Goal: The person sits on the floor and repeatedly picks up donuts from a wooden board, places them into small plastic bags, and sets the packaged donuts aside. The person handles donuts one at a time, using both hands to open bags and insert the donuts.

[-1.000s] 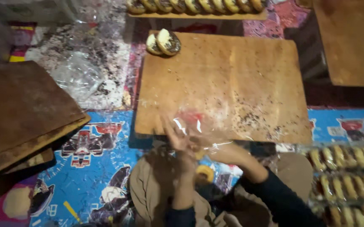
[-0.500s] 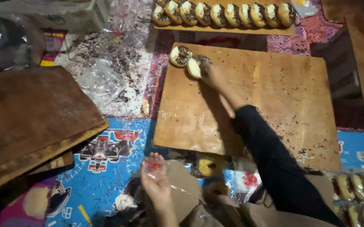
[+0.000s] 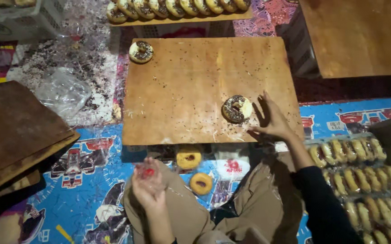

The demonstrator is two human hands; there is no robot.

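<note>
The right hand [image 3: 272, 118] rests on the near right part of the low wooden board desk [image 3: 195, 81], fingers spread apart and holding nothing, just beside a round doughnut with dark chocolate sprinkles [image 3: 237, 108] that lies flat on the board — whether the fingertips touch it I cannot tell. The left hand [image 3: 148, 185] is raised over the lap, its fingers curled together around a thin clear plastic wrapper with a small red mark [image 3: 146, 173].

A second sprinkled doughnut [image 3: 141, 51] sits alone at the far left corner of the desk, well apart from the first. Beyond the desk, a row of sprinkled doughnuts [image 3: 177, 7] lines a narrow wooden tray. Below the near edge, on the blue patterned floor mat [image 3: 87, 180], lie two plain yellow ring doughnuts in clear wrap [image 3: 195, 171], close to the person's tan trousers. To the right, packed doughnuts in clear bags [image 3: 358, 176] lie in rows. On the left — stacked dark wooden boards [image 3: 14, 131] and crumpled clear plastic sheeting [image 3: 64, 90] strewn with sprinkles.
</note>
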